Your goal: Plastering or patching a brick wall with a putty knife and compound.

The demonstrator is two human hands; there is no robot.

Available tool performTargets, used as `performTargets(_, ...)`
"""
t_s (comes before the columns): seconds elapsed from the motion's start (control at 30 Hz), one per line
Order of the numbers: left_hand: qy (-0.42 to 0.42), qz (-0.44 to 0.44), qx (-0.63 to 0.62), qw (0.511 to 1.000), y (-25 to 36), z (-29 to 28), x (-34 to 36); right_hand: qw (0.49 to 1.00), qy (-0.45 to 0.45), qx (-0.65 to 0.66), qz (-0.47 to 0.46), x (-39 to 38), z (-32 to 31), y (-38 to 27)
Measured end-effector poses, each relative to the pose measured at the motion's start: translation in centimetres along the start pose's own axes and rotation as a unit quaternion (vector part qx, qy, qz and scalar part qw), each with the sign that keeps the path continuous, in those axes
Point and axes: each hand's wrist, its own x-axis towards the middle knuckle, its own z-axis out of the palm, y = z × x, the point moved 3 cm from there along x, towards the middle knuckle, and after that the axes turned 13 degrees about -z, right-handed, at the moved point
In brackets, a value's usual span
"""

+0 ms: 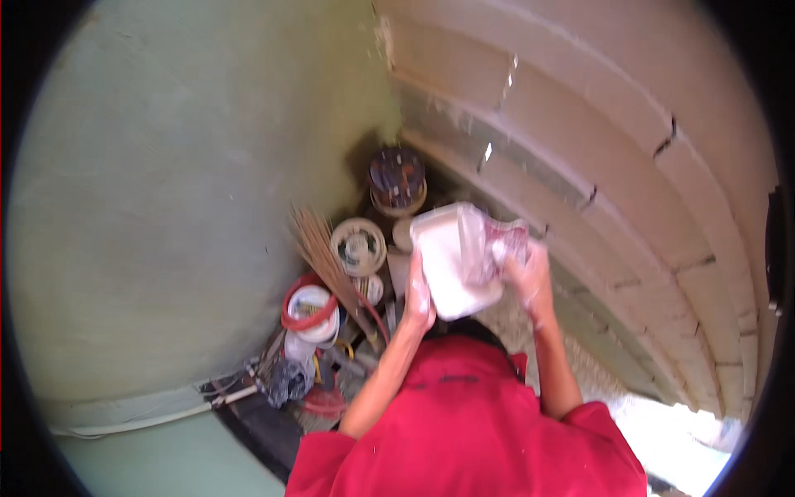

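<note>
A white squarish tub point(451, 311) with a smooth white, paint-like mass inside is held up in front of my red-sleeved arms. My left hand point(419, 296) grips its left side, with white smears on the fingers. Over the tub's right side, my right hand point(532, 277) is closed on a wide, flat tool point(475, 253) coated in white, with a reddish part near the fingers. Blur hides the tool's exact kind. It lies over the white mass, and white also marks my right fingers and wrist.
A greenish plastered wall point(182, 182) rises at left, a bare block wall point(613, 166) at right. In the corner between them stand several lidded buckets point(358, 247), a dark-topped bucket point(397, 178), a stick broom point(323, 253) and a red-rimmed white bucket point(310, 313). Plastic bags point(290, 379) lie nearby.
</note>
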Motion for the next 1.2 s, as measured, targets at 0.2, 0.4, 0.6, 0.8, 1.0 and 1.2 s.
performTargets(0.2,-0.087,-0.029,0.016,0.996,-0.8,2.1,1.2,0.998,0.057,0.026,0.015,-1.2,-2.4,-0.6)
performTargets(0.4,-0.105,-0.092,0.041,0.989,-4.2,2.6,0.5,0.992,0.104,-0.023,0.064,-5.9,-5.0,1.3)
performTargets(0.6,-0.107,-0.146,0.087,0.98,-8.1,4.4,-1.2,0.975,0.173,0.105,0.088,-11.1,-7.5,1.4)
performTargets(0.8,-0.106,-0.158,0.093,0.977,-11.4,4.2,-1.4,0.837,0.304,0.449,0.076,-14.9,-10.9,2.3)
performTargets(1.0,-0.086,-0.137,0.092,0.983,-12.8,4.6,-1.9,0.808,0.388,0.44,0.045,-12.5,-14.2,8.4)
performTargets(1.2,-0.056,-0.109,0.119,0.985,-13.3,4.6,-3.3,0.742,0.486,0.461,-0.007,-5.3,-14.0,15.9)
